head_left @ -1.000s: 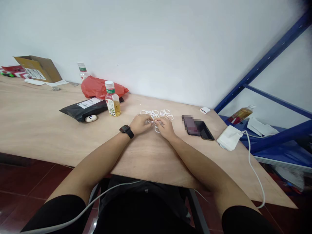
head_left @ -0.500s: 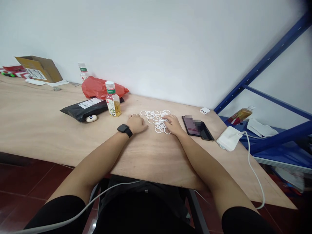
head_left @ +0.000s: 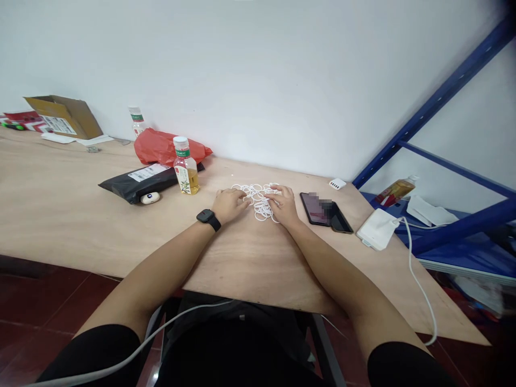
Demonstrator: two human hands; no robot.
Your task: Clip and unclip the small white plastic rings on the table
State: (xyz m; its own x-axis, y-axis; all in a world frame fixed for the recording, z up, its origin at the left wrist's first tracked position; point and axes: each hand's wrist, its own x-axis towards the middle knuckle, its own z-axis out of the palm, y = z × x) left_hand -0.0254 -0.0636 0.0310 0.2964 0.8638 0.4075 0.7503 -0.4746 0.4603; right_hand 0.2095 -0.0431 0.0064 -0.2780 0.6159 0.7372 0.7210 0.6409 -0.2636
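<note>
Several thin white rings (head_left: 263, 208) lie in a loose, overlapping heap on the wooden table, between my two hands. At the heap's left edge rests my left hand (head_left: 228, 205), its thumb and fingers apart and touching the nearest rings. My right hand (head_left: 286, 208) lies over the right side of the heap, fingers spread and partly covering some rings. Neither hand shows a ring gripped in it. A black smartwatch (head_left: 206, 216) is on my left wrist.
Left of my hands stand a drink bottle (head_left: 186, 174), a black parcel bag (head_left: 135, 181), a small white case (head_left: 150, 198) and a red plastic bag (head_left: 159, 146). To the right lie two phones (head_left: 316, 209), a white charger (head_left: 378, 228) with a cable, and a blue shelf rack (head_left: 451, 166).
My left hand has shifted slightly right, its fingers opening toward the rings. My right hand's fingers have spread and moved a little over the heap.
</note>
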